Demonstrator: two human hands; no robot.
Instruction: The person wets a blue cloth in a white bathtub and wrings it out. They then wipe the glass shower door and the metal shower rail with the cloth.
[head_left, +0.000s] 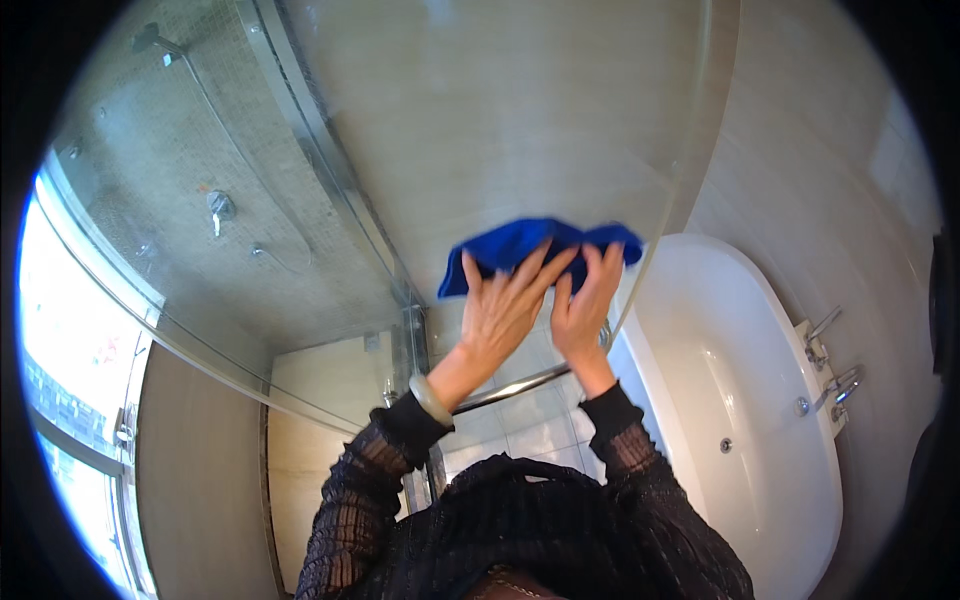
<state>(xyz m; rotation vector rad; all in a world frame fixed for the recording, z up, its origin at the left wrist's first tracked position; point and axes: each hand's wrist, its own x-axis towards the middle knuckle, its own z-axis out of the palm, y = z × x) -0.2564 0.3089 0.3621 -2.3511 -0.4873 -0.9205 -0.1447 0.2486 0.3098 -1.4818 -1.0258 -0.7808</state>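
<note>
A blue cloth (517, 238) lies bunched against a clear glass shower door (510, 142). My left hand (501, 309) presses it with the fingers spread across its lower middle. Close beside it, my right hand (589, 307) holds the cloth's right part with bent fingers. The fingertips of both hands rest on the fabric, and some are partly hidden in its folds. Below my hands a chrome bar (517, 388) crosses the door. A pale bangle (430, 399) circles my left wrist.
A white bathtub (679, 360) stands right of the door, with a chrome tap (844, 386) on its far rim. Left of the metal door frame (330, 142) is a tiled shower with a mixer valve (220, 206) and hand shower hose (240, 154). A bright window (82, 300) is at far left.
</note>
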